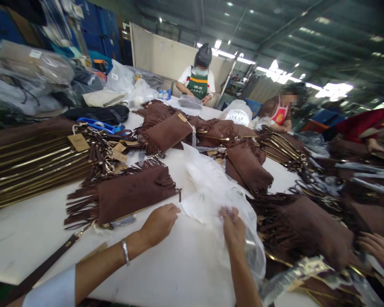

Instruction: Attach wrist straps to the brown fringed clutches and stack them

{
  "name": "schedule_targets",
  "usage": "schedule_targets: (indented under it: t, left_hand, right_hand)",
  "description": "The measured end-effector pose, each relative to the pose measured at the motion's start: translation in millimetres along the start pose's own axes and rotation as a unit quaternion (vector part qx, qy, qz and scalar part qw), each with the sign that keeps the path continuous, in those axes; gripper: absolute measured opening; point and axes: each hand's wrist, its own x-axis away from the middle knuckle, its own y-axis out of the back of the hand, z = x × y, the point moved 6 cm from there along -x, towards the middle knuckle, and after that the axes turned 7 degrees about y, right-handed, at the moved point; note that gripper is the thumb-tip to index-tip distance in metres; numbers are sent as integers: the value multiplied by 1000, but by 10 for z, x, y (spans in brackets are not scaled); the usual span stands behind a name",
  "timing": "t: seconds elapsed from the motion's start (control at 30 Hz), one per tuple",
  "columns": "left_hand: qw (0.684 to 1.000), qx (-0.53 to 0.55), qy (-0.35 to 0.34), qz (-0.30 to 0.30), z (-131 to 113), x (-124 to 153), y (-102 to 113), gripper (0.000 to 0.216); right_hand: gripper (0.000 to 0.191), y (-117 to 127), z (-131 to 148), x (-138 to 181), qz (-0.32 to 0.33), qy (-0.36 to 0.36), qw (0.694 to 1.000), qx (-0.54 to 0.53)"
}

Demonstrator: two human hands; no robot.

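Note:
My left hand (160, 221) is curled at the near edge of a clear plastic bag (211, 187) lying on the white table (35, 230), its fingers closed on the bag's edge. My right hand (233, 226) pinches the same bag a little to the right, fingers pressed together under the plastic. A brown fringed suede bag (131, 194) with a strap lies just left of my left hand. Another brown fringed bag (302, 226) lies right of my right hand.
Stacks of brown bags with gold zips (28, 162) fill the left side, more fringed bags (169, 130) lie in the middle and at the right. Two people (198, 79) work at the far end. Another person's hand (379, 249) rests at the right edge.

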Motion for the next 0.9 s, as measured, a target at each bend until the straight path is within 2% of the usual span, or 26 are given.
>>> schedule_targets:
  t: [0.13, 0.3, 0.47, 0.5, 0.57, 0.63, 0.7, 0.8, 0.9]
  left_hand:
    - [997, -25, -60, -32, -136, -261, -159, 25]
    - [990, -79, -112, -19, -425, -460, -423, 28]
    - [980, -128, -155, 12, -810, -507, -829, 52]
    - [978, -133, -157, 21, -861, -515, -908, 48]
    - [980, -127, -149, 39, -915, -540, -1032, 26]
    - [989, -71, -119, 55, -903, -579, -1093, 14]
    - [995, 69, -29, 64, -788, -636, -1107, 14]
    - [956, 249, 142, 67, -517, -678, -1156, 5]
    - [922, 321, 207, 67, -360, -697, -1167, 16]
  right_hand:
    - [41, 252, -76, -179, -62, -40, 992, -103]
    - [41, 315, -116, -228, -71, -47, 987, -137]
    - [36, 385, -93, -275, -70, -28, 988, -136]
    - [36, 391, -88, -280, -69, -23, 989, -129]
    - [36, 385, -96, -280, -64, -19, 990, -121]
    - [37, 366, -124, -269, -57, -20, 991, -121]
    - [39, 346, -155, -254, -52, -24, 991, -125]
    - [41, 323, -177, -240, -44, -29, 990, -130]
    - [42, 316, -149, -240, -39, -25, 990, -133]
